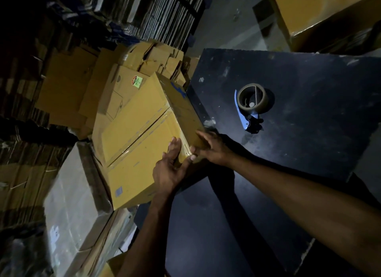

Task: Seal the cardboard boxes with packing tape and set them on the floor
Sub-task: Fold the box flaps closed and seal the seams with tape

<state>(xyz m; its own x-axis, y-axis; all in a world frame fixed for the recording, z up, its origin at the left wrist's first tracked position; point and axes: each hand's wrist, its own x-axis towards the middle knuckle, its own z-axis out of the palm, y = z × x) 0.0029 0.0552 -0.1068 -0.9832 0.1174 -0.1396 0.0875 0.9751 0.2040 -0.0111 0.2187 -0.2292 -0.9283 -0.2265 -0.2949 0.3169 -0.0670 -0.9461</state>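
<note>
A closed yellow-brown cardboard box [140, 136] with clear tape along its centre seam sits low to the left of the dark table [299, 153], resting among other boxes. My left hand [171, 167] lies flat against the box's near corner, fingers straight. My right hand [210, 147] touches the box's right side by that same corner, fingers extended. A roll of brown packing tape in a blue dispenser [251, 105] lies on the table, apart from both hands.
A plastic-wrapped box [72, 204] lies at the lower left. Flattened cartons [82, 87] are piled behind the box, with dark stacks of cardboard along the left and top. Another yellow box [321, 15] stands at the top right on grey floor.
</note>
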